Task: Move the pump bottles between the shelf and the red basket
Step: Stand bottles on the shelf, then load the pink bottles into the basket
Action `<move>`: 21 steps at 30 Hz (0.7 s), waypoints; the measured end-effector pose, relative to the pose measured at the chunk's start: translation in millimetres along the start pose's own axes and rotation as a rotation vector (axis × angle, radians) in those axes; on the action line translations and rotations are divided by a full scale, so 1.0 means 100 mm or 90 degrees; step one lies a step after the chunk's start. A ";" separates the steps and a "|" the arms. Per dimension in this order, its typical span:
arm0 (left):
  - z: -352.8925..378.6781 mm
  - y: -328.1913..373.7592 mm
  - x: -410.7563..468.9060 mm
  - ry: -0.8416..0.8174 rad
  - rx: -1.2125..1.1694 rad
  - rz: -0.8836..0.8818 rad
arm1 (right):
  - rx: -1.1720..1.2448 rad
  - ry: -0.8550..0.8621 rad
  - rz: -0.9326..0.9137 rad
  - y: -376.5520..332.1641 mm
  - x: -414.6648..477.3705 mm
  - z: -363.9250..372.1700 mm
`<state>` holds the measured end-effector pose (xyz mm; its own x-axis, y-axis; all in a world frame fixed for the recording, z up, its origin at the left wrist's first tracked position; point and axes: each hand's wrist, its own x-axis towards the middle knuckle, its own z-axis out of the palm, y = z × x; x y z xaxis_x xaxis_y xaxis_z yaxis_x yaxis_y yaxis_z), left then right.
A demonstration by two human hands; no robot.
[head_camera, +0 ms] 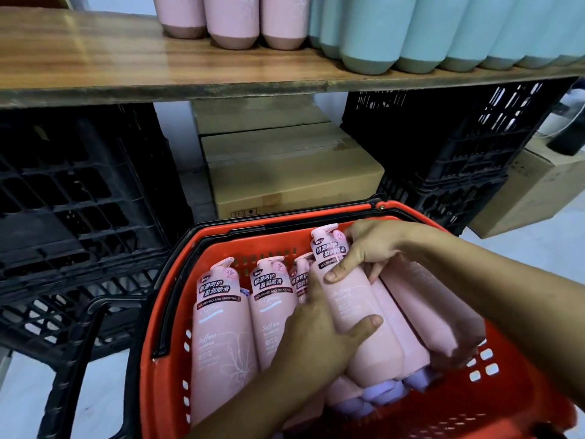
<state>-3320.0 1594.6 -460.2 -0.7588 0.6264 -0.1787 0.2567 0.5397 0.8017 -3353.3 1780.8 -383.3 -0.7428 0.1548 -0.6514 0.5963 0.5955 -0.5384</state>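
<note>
Both hands hold one pink pump bottle (351, 299) inside the red basket (506, 403). The left hand (316, 331) grips its body low down, with the thumb laid across the front and the fingers curled round the left side. The right hand (373, 248) grips it near the shoulder, with the thumb pressed on the front just below the neck label and the fingers curled over the back. The bottle is tall and matt pink, with a pink pump head at the end away from the person. It has a neck label with white Chinese characters on dark bands and the word "NOURISHED", and "Saffron" is written faintly on the body. It lies tilted, and I cannot tell whether its bottom rests on the bottles under it. To the left of the left hand, two more pink bottles of the same kind (221, 331) lie side by side in the basket, and a third is partly hidden behind the fingers. Under the right forearm lie further pink bottles (427, 312), and below the left wrist some pale purple bottles (380, 394) show. Beyond both hands a cardboard box (291, 172) stands between black plastic crates (79, 201), and above them the wooden shelf (126, 55) carries pink bottles (234, 23) and mint-green bottles (380, 33).
</note>
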 end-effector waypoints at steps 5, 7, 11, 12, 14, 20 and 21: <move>-0.54 0.09 0.17 0.028 -0.015 0.063 | -0.358 0.152 0.010 -0.25 -0.24 -0.09; -0.93 0.20 0.34 0.124 -0.038 0.117 | -0.414 0.341 -0.046 -0.47 -0.42 -0.26; -1.69 0.62 0.62 0.292 -0.103 0.239 | -0.134 0.549 -0.284 -0.87 -0.68 -0.57; -1.84 0.73 0.68 0.326 -0.113 0.267 | -0.079 0.579 -0.333 -0.98 -0.67 -0.61; -2.09 0.89 0.76 0.387 -0.103 0.328 | -0.020 0.651 -0.400 -1.22 -0.57 -0.68; -2.80 1.24 1.26 0.508 -0.183 0.294 | 0.009 0.727 -0.429 -2.03 -0.06 -0.98; -2.91 1.28 1.41 0.501 -0.216 0.233 | 0.026 0.712 -0.413 -2.13 0.04 -1.02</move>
<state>-3568.4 1588.8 -217.0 -0.8840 0.0968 0.4573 0.4662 0.1133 0.8774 -3514.5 1734.9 -216.0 -0.7367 0.4322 0.5200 0.0278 0.7877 -0.6154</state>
